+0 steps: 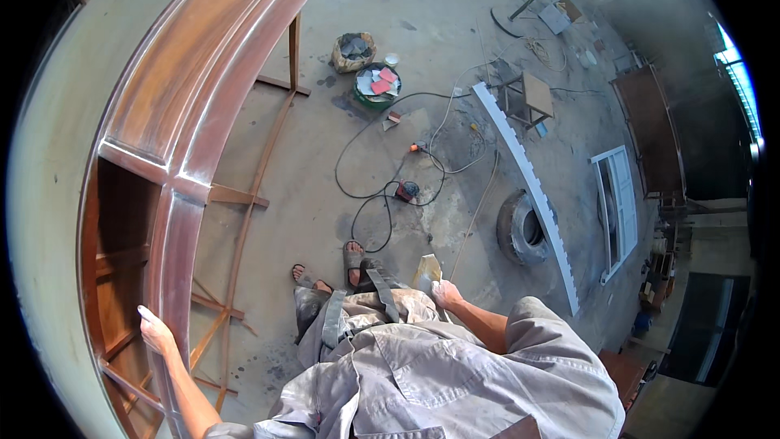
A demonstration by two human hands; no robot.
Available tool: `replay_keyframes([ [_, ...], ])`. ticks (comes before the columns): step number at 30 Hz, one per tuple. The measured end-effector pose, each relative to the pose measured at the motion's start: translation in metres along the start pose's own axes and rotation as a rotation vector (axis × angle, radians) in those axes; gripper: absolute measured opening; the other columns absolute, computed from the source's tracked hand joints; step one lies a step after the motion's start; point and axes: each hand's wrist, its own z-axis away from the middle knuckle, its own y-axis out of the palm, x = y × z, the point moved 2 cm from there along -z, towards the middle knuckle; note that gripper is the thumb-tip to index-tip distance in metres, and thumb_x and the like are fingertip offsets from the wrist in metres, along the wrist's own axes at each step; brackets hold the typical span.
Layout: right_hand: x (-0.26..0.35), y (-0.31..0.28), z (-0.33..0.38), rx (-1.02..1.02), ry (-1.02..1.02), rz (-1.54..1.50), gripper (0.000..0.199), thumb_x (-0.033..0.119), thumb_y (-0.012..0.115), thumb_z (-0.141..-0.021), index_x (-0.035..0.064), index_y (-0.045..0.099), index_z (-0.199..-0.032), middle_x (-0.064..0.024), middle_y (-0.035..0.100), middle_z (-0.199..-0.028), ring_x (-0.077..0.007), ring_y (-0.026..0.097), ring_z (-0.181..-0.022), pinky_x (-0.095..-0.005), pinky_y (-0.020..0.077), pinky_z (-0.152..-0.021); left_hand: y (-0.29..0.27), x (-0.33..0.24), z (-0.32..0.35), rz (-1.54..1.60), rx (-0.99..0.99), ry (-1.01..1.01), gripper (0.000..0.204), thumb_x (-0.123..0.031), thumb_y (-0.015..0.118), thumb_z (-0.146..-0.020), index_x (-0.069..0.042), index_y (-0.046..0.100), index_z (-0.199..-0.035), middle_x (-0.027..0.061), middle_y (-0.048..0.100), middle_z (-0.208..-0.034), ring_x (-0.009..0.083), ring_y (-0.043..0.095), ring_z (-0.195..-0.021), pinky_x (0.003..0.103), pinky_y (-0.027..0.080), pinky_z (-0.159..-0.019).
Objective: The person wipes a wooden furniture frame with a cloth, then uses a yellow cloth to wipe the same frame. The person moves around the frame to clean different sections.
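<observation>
A long reddish-brown wooden door point(199, 65) lies raised on my left, with a panel in its far part and an opening in its near part. Pale dust lines its mouldings. My left hand point(154, 330) is at the inner edge of its near stile, gripping the wood; some fingers are hidden. One visible fingertip is whitened. My right hand point(446, 293) is closed beside my thigh on a yellowish, stiff-looking sheet point(426, 271), which may be sandpaper. The sheet is away from the door.
A wooden stand point(272, 142) supports the door. Black cables point(338, 169) loop across the floor by my feet. Ahead are a green bucket point(377, 86) with paper pieces and a sack point(353, 50). A long white notched strip point(528, 183), a tyre point(522, 228) and a stool point(532, 97) stand rightward.
</observation>
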Motion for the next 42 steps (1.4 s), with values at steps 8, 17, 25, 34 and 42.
replay_keyframes([
  [8, 0.002, -0.124, -0.009, -0.096, 0.194, -0.252, 0.038, 0.034, 0.051, -0.094, 0.0004, 0.068, -0.092, -0.0295, 0.069, -0.090, -0.0478, 0.068, -0.089, -0.0566, 0.0532, -0.076, -0.035, -0.236, 0.052, 0.178, 0.139, 0.134, 0.072, -0.059, 0.042, -0.103, 0.004, 0.078, -0.099, 0.0269, 0.074, -0.101, 0.0429, 0.069, -0.103, 0.053, 0.054, -0.090],
  [17, 0.053, -0.107, -0.038, -0.278, 0.329, -0.461, 0.041, 0.038, 0.052, -0.093, 0.0009, 0.069, -0.095, -0.0297, 0.070, -0.095, -0.0493, 0.068, -0.093, -0.0567, 0.0531, -0.081, -0.053, -0.310, 0.050, -0.124, 0.089, 0.157, 0.090, -0.064, 0.032, -0.105, 0.013, 0.076, -0.086, 0.0360, 0.071, -0.092, 0.0488, 0.070, -0.093, 0.054, 0.055, -0.087],
  [25, 0.106, -0.027, -0.039, -0.347, 0.409, -0.587, 0.039, 0.037, 0.053, -0.095, 0.0033, 0.072, -0.094, -0.0290, 0.070, -0.093, -0.0482, 0.067, -0.092, -0.0559, 0.0540, -0.077, 0.028, -0.294, -0.017, -0.047, 0.226, 0.184, 0.085, -0.063, 0.023, -0.107, 0.008, 0.069, -0.115, 0.0333, 0.069, -0.108, 0.0538, 0.061, -0.104, 0.059, 0.047, -0.091],
  [34, 0.088, 0.013, -0.067, -0.452, 0.303, -0.443, 0.033, 0.024, 0.046, -0.097, 0.0001, 0.067, -0.092, -0.0274, 0.069, -0.092, -0.0485, 0.067, -0.087, -0.0582, 0.0533, -0.075, 0.028, -0.266, -0.017, 0.051, 0.252, 0.191, 0.083, -0.064, 0.024, -0.107, 0.006, 0.067, -0.123, 0.0316, 0.069, -0.112, 0.0534, 0.061, -0.106, 0.057, 0.047, -0.092],
  [42, 0.065, -0.038, -0.060, -0.345, 0.207, -0.193, 0.030, 0.024, 0.050, -0.095, -0.0004, 0.066, -0.089, -0.0288, 0.068, -0.092, -0.0481, 0.067, -0.090, -0.0567, 0.0530, -0.076, 0.015, -0.293, -0.026, 0.066, 0.273, 0.231, 0.084, -0.063, 0.025, -0.107, 0.010, 0.067, -0.114, 0.0348, 0.068, -0.109, 0.0550, 0.059, -0.103, 0.058, 0.046, -0.087],
])
